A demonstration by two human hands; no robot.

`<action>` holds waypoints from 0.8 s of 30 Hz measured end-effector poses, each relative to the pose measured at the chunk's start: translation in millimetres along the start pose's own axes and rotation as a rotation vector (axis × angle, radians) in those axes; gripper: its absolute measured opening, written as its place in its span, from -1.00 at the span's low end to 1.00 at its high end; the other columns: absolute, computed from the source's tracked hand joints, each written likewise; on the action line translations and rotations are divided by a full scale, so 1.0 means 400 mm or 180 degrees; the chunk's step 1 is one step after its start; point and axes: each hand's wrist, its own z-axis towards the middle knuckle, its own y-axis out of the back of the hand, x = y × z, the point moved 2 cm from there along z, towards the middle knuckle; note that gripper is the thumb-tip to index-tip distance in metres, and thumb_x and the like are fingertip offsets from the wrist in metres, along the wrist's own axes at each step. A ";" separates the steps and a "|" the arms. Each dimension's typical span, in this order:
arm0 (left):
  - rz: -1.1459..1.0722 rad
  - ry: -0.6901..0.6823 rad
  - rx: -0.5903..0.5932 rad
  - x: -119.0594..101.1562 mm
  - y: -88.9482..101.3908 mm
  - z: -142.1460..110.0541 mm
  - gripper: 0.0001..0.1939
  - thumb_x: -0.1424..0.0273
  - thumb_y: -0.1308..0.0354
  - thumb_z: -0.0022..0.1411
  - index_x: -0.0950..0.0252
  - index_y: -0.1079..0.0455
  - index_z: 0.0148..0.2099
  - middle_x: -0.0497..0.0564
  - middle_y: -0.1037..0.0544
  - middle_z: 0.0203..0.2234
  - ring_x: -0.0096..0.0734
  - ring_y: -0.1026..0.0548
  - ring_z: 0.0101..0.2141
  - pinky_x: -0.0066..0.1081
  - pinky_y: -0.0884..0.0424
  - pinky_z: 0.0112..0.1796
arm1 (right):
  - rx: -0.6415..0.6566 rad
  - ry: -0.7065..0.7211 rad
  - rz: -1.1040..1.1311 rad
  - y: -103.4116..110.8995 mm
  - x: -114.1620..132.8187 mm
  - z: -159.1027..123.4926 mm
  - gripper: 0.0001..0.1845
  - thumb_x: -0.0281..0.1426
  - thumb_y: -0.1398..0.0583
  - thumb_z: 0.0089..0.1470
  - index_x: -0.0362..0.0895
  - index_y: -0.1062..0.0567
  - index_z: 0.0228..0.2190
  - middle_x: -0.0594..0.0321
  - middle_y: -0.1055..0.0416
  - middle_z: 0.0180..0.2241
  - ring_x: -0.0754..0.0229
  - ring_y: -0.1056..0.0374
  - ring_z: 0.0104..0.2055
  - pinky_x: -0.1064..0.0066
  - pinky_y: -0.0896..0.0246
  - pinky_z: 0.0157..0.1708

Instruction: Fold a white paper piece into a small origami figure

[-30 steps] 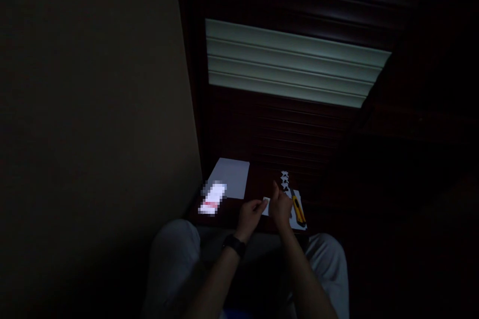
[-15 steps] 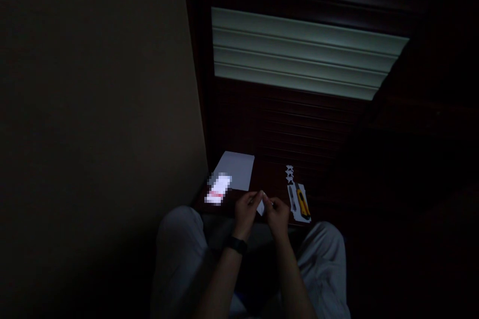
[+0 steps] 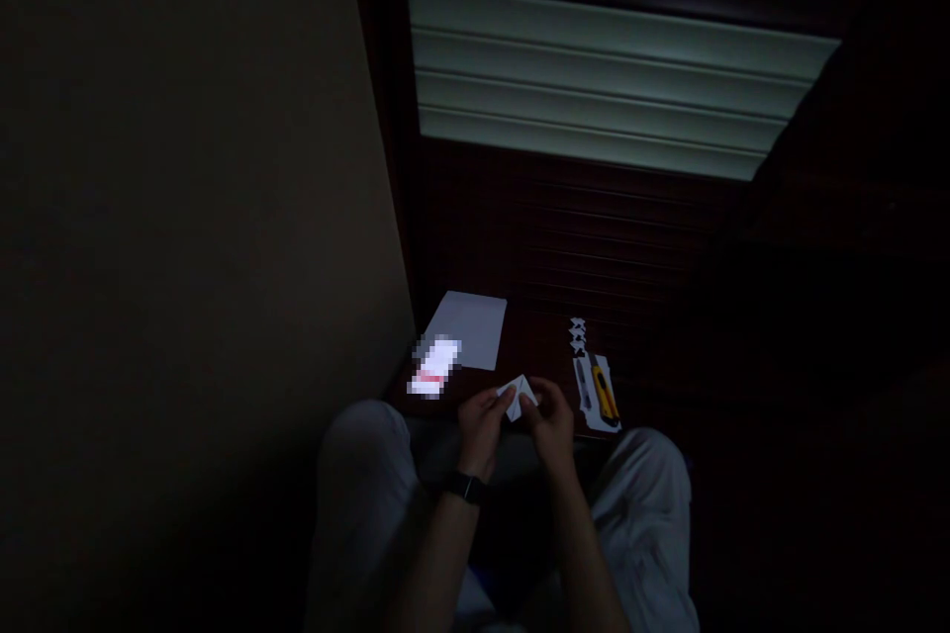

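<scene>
Between my two hands is a small folded piece of white paper (image 3: 518, 398), roughly diamond-shaped, with a crease down its middle. My left hand (image 3: 479, 425) pinches its left side, thumb on top. My right hand (image 3: 552, 423) grips the right side, its thumb pressed on the face and its fingers behind. A dark watch (image 3: 466, 487) is on my left wrist. Both hands are held above the near edge of a dark low table (image 3: 530, 346), over my lap. The fingers behind the paper are partly hidden.
At the table's left lies a white sheet (image 3: 479, 326), with a bright, blurred-out phone-like screen (image 3: 436, 368) overlapping it. On the right, a yellow utility knife (image 3: 605, 396) and a grey pen-like item (image 3: 583, 382) rest on white paper pieces. Small folded paper shapes (image 3: 577, 334) stand behind them.
The paper has been turned and opened out, so its creased diamond face now shows. My hands have moved slightly apart. The whole view has shifted a little.
</scene>
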 end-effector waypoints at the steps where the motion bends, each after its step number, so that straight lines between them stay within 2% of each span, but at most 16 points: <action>1: -0.0016 0.0021 0.0066 -0.008 -0.001 -0.002 -0.61 0.21 -0.24 -0.08 0.41 -0.47 -0.26 0.12 -0.55 -0.39 -0.32 -0.48 -0.38 -0.45 -0.34 -0.40 | 0.0043 -0.0018 0.0080 0.002 0.000 0.000 -0.63 -0.26 -0.18 -0.08 -0.14 -0.40 -0.20 0.21 -0.43 -0.35 0.20 -0.33 -0.38 0.40 -0.22 -0.37; 3: -0.0122 0.0128 0.0180 -0.026 -0.006 -0.009 -0.54 0.17 -0.18 -0.02 0.37 -0.43 -0.13 0.15 -0.55 -0.33 -0.26 -0.49 -0.32 -0.39 -0.36 -0.35 | -0.0022 -0.0066 0.0244 0.008 -0.003 0.001 -0.62 -0.27 -0.18 -0.08 -0.14 -0.39 -0.18 0.20 -0.43 -0.36 0.19 -0.35 -0.38 0.39 -0.23 -0.38; 5: -0.0265 0.0245 0.0275 -0.044 -0.010 -0.018 -0.46 0.15 -0.10 0.06 0.31 -0.28 0.05 0.16 -0.55 -0.32 -0.22 -0.49 -0.28 -0.31 -0.37 -0.29 | -0.0288 -0.0139 0.0386 0.015 -0.010 -0.001 -0.63 -0.26 -0.16 -0.06 -0.15 -0.37 -0.18 0.21 -0.43 -0.38 0.18 -0.36 -0.39 0.40 -0.24 -0.40; 7: -0.0319 0.0191 0.0387 -0.061 -0.016 -0.027 -0.44 0.19 -0.09 0.08 0.21 -0.16 0.13 0.16 -0.52 -0.23 -0.22 -0.47 -0.19 -0.28 -0.35 -0.22 | -0.0521 -0.0247 0.0537 0.018 -0.016 -0.005 -0.61 -0.27 -0.17 -0.06 -0.14 -0.33 -0.16 0.24 -0.42 -0.43 0.20 -0.36 -0.43 0.41 -0.24 -0.45; 9: -0.0222 0.0095 0.0681 -0.070 -0.023 -0.033 -0.43 0.27 -0.13 0.06 0.19 -0.15 0.14 0.15 -0.46 -0.12 -0.20 -0.42 -0.12 -0.26 -0.34 -0.16 | -0.0510 -0.0272 0.0690 0.013 -0.016 -0.009 -0.59 -0.29 -0.17 -0.05 -0.12 -0.27 -0.13 0.28 -0.42 -0.45 0.22 -0.36 -0.46 0.42 -0.25 -0.46; 12: -0.0025 -0.0130 0.0968 -0.070 -0.029 -0.034 -0.42 0.36 -0.18 0.02 0.25 -0.18 0.12 0.17 -0.40 -0.05 -0.16 -0.36 -0.05 -0.25 -0.31 -0.11 | -0.0411 -0.0192 0.0626 0.004 -0.005 -0.013 -0.60 -0.31 -0.17 -0.05 -0.10 -0.26 -0.13 0.28 -0.42 -0.44 0.22 -0.37 -0.44 0.41 -0.26 -0.42; 15: 0.0087 -0.0247 0.1002 -0.067 -0.027 -0.028 -0.45 0.39 -0.17 0.04 0.29 -0.20 0.10 0.18 -0.38 -0.03 -0.13 -0.33 -0.03 -0.26 -0.32 -0.11 | -0.0364 -0.0186 0.0516 0.000 0.003 -0.013 -0.64 -0.31 -0.19 -0.07 -0.10 -0.29 -0.18 0.28 -0.41 -0.43 0.22 -0.37 -0.43 0.41 -0.27 -0.41; 20: -0.0007 -0.0294 0.1176 -0.075 -0.023 -0.021 -0.47 0.42 -0.13 0.07 0.26 -0.18 0.12 0.15 -0.35 0.00 -0.16 -0.33 -0.02 -0.26 -0.29 -0.07 | -0.0120 -0.0335 0.0799 0.006 0.003 -0.009 -0.65 -0.30 -0.19 -0.08 -0.09 -0.28 -0.21 0.34 -0.38 -0.52 0.24 -0.35 -0.53 0.43 -0.28 -0.51; 24: 0.0138 -0.0301 0.1066 -0.071 -0.015 -0.018 -0.62 0.40 -0.13 0.06 0.32 -0.34 -0.02 0.17 -0.40 -0.04 -0.13 -0.33 -0.03 -0.24 -0.28 -0.07 | 0.0196 -0.0432 0.0968 0.010 0.003 -0.013 -0.65 -0.31 -0.19 -0.06 -0.08 -0.26 -0.19 0.34 -0.39 -0.52 0.23 -0.35 -0.55 0.40 -0.29 -0.51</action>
